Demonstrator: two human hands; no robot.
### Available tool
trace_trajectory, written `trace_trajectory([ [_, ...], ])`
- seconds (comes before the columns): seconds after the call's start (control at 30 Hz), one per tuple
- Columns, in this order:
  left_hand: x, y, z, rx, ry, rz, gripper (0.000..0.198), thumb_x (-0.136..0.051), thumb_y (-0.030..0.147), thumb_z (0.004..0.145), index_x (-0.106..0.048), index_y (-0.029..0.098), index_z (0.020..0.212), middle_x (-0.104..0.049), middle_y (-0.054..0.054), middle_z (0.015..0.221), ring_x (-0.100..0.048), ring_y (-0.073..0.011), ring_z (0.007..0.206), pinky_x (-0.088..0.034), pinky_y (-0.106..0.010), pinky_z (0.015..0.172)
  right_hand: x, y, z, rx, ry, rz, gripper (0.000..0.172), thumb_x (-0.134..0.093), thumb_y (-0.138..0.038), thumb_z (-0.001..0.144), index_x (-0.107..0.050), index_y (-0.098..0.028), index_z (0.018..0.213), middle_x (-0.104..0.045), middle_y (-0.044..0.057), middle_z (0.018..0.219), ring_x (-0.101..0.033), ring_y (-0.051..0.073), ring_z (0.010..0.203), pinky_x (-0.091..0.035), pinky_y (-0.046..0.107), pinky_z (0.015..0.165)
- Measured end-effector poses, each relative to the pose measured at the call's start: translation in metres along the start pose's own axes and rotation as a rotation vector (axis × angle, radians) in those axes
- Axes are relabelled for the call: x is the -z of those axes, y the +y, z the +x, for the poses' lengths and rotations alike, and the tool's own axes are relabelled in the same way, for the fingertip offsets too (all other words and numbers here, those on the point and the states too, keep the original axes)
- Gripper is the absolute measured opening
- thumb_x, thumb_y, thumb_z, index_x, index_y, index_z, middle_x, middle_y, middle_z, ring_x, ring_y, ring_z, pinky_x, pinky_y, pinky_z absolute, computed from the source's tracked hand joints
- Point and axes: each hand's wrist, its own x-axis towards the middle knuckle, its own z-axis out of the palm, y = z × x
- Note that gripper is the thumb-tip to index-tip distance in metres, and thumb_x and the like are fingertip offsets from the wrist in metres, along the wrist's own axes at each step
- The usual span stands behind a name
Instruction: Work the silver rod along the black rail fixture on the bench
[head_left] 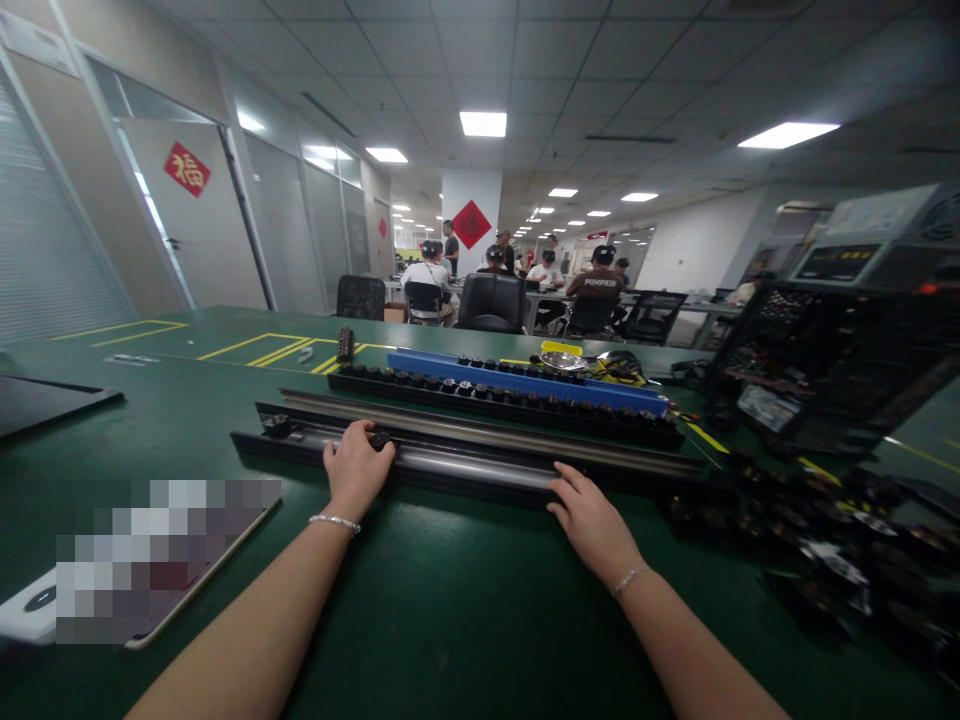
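A long black channel-shaped rail (472, 470) with a shiny metal inner face lies across the green table in front of me. My left hand (358, 465) is at its left part, fingers curled about a small black part (381, 440) at the channel. Most of that part is hidden by the fingers. At the right part of the rail, my right hand (589, 515) grips the near edge, thumb in front and fingers over the top. Inside the rail's left end sits another small black piece (277, 425). A second similar rail (480, 428) lies just behind.
Behind the rails are a blue bar (525, 382) and a black strip of small black parts (450, 388). A heap of black parts (832, 560) and a dark rack (810, 350) stand right. A phone (217, 560) lies left. People (596, 280) sit farther back.
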Motion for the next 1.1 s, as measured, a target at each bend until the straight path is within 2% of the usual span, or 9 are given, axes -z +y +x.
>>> trace_trajectory([
  [0.33, 0.000, -0.001, 0.001, -0.002, -0.008, -0.012, 0.036, -0.050, 0.036, 0.073, -0.047, 0.021, 0.106, -0.063, -0.006, 0.098, -0.057, -0.0239, 0.100, -0.025, -0.046, 0.100, 0.006, -0.008, 0.001, 0.017, 0.016, -0.033, 0.024, -0.047, -0.020, 0.082, -0.064, -0.018, 0.098, -0.056, 0.011, 0.121, -0.050, 0.023, 0.111, -0.039, 0.041, 0.098],
  [0.57, -0.002, 0.005, -0.003, -0.073, -0.057, -0.030, 0.038, -0.055, 0.038, 0.071, -0.047, 0.022, 0.104, -0.064, -0.004, 0.091, -0.059, -0.0223, 0.096, -0.026, -0.043, 0.100, 0.006, -0.007, 0.001, 0.004, 0.000, -0.026, 0.025, -0.047, -0.022, 0.082, -0.064, -0.020, 0.100, -0.056, 0.010, 0.122, -0.050, 0.023, 0.110, -0.040, 0.040, 0.097],
  [0.7, -0.002, 0.006, -0.004, -0.102, -0.056, -0.024, 0.037, -0.057, 0.037, 0.071, -0.047, 0.021, 0.104, -0.064, -0.004, 0.090, -0.059, -0.0229, 0.094, -0.033, -0.041, 0.095, 0.005, -0.006, 0.001, 0.003, -0.008, -0.022, 0.025, -0.047, -0.022, 0.082, -0.064, -0.021, 0.101, -0.056, 0.009, 0.122, -0.050, 0.023, 0.110, -0.040, 0.041, 0.097],
  [0.83, -0.002, 0.008, -0.006, -0.132, -0.084, -0.068, 0.038, -0.058, 0.037, 0.071, -0.048, 0.021, 0.104, -0.063, -0.005, 0.092, -0.060, -0.0221, 0.092, -0.043, -0.034, 0.084, 0.004, -0.005, 0.000, -0.025, -0.010, -0.004, 0.026, -0.047, -0.023, 0.083, -0.064, -0.023, 0.103, -0.054, 0.008, 0.124, -0.050, 0.023, 0.112, -0.042, 0.040, 0.094],
  [1.1, -0.003, 0.013, -0.011, -0.192, -0.134, -0.095, 0.038, -0.057, 0.040, 0.074, -0.048, 0.021, 0.105, -0.064, -0.003, 0.092, -0.061, -0.0196, 0.088, -0.045, -0.031, 0.079, 0.005, -0.006, 0.001, -0.052, -0.039, -0.027, 0.027, -0.046, -0.025, 0.084, -0.064, -0.022, 0.105, -0.053, 0.009, 0.125, -0.050, 0.023, 0.112, -0.043, 0.038, 0.094],
])
